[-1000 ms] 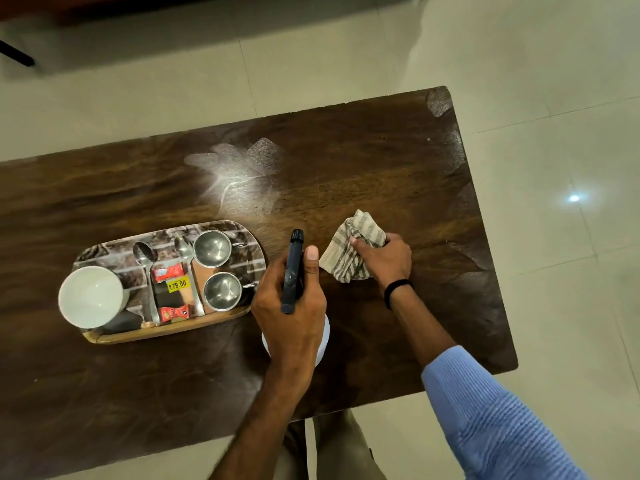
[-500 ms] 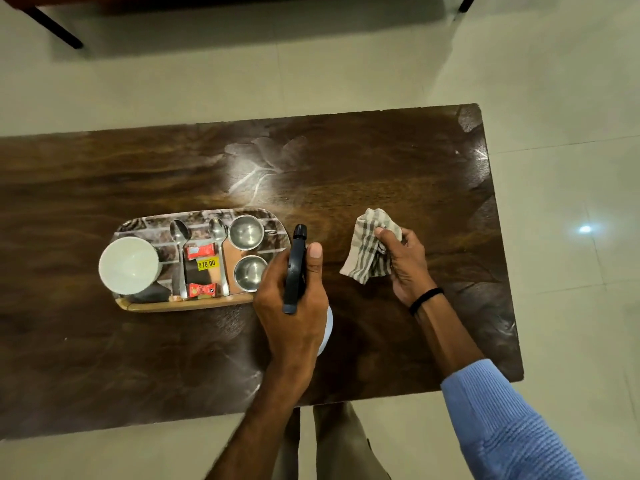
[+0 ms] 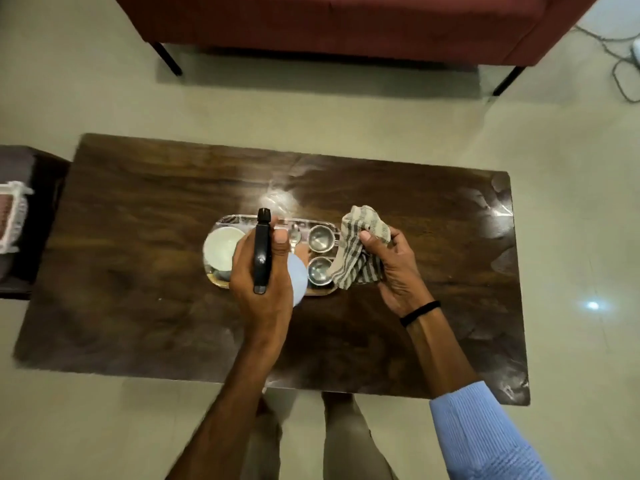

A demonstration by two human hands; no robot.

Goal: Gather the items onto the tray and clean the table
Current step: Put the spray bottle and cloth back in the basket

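My left hand (image 3: 256, 285) grips a spray bottle (image 3: 262, 251) with a black trigger head and pale body, held above the tray. My right hand (image 3: 391, 265) holds a striped grey-and-cream cloth (image 3: 356, 251), lifted off the dark wooden table (image 3: 138, 271). The oval tray (image 3: 228, 219) lies mid-table, partly hidden by both hands. On it I see a white bowl (image 3: 221, 249), two small steel cups (image 3: 319, 237) (image 3: 318, 270) and a spoon (image 3: 294, 235). A wet sheen (image 3: 277, 199) marks the wood just behind the tray.
A red sofa (image 3: 346, 22) on black legs stands beyond the table. A dark side stand with a white basket (image 3: 12, 220) sits at the left. Cables (image 3: 623, 64) trail on the tiled floor at the far right. My legs are below the table's near edge.
The view pulled back and up, so the whole table and the sofa show. My right hand lifted the cloth off the table. Both hands now hover over the tray.
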